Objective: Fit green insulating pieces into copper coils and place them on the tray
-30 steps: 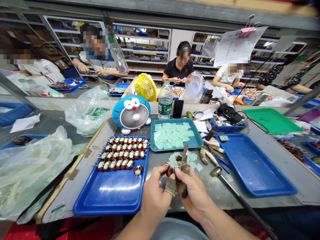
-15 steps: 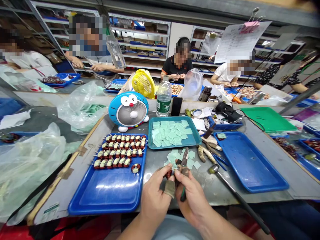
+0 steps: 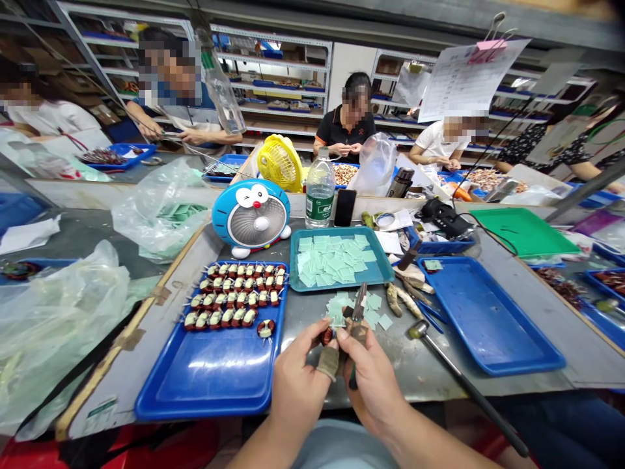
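Observation:
Pinched in the fingers of my left hand [image 3: 300,378] is a small copper-red wire coil [image 3: 327,336], mostly hidden by the fingertips. A cloth cover wraps one finger of that hand. My right hand [image 3: 374,374] is closed around a pair of pliers [image 3: 360,305], whose jaws point away from me. The two hands meet in front of a loose pile of pale green square sheets [image 3: 375,302]. To the left, a blue tray [image 3: 205,384] holds rows of similar coils with pale blocks in them; one coil [image 3: 265,329] lies apart there.
A teal tray [image 3: 339,286] of green squares sits ahead. On the right are a hammer [image 3: 459,378], a blue tray [image 3: 498,326] with one coil in its corner, and more tools. A cartoon fan [image 3: 251,215] and water bottle [image 3: 319,192] stand behind. Co-workers sit across the bench.
Both hands have shifted very slightly, and the pliers' tip is a little farther from me. More of the coil shows between the left fingertips.

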`<state>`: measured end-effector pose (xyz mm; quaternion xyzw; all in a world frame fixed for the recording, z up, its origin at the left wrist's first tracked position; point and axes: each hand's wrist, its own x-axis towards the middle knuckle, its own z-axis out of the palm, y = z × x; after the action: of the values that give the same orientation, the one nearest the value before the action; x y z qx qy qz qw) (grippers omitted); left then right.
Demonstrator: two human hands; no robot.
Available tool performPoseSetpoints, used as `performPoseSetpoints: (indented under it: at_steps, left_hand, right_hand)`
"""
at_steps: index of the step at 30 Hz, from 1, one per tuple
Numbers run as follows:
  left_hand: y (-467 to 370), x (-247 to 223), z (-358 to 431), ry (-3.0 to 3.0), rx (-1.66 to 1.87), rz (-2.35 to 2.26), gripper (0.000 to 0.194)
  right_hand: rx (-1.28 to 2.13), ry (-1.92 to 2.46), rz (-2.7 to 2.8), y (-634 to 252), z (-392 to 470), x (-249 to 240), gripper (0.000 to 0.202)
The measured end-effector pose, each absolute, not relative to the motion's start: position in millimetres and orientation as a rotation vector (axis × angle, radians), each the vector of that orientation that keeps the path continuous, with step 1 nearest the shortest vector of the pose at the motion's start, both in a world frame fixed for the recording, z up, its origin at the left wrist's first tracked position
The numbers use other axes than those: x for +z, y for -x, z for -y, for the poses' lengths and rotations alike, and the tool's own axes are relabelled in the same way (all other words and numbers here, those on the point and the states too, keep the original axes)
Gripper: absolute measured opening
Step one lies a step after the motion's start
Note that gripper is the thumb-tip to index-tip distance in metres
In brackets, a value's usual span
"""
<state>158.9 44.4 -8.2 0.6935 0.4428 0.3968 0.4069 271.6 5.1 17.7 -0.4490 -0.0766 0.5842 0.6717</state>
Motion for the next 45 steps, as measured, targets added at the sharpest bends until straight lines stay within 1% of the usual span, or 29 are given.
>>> performPoseSetpoints:
  at_steps: [6,12,19,27,32,35,36,38,41,45]
  left_hand:
    - [-157,-3,-47,-1.921,1.062,-1.132,0.034]
    - [-156,-2,-46,-1.972,1.059,-1.114,0.033]
    - [-158,-8,-47,-1.814,1.009,-1.142,0.034]
    - [-159,-16,-46,-1.429,0.919,-1.078,0.039]
    - [-164,-14,-48,-1.208,0.911,-1.02,0.047]
    - [-163,-10,-46,-1.069,0.941,-0.887,0.062]
    - [-163,-7,-45,-1.007,0.926,-0.818,0.065]
    - [-162,-2,-44,-0.903,0.837,-0.682,0.063]
    - [-161,3,-45,-0.866,0.741,-0.586,0.053]
    - [-160,2,-52,-0.947,0.838,-0.633,0.043]
  right_hand:
    - [1.312,1.059,0.2,-271,-10,16,0.045]
    - [1.304,1.055,0.208,-273,-10,13,0.043]
    - [1.291,1.079,0.235,-274,-10,13,0.041]
    - [1.271,1.113,0.256,-274,-9,9,0.042]
    - [1.325,1.093,0.264,-280,-5,7,0.046]
    - [1.325,1.06,0.3,-287,-2,12,0.048]
    - [1.344,1.038,0.33,-289,-2,15,0.048]
    - [1.403,0.98,0.388,-290,-2,20,0.046]
    - [1.443,0.939,0.408,-289,-4,25,0.042]
    - [1.417,1.071,0.488,-298,5,17,0.046]
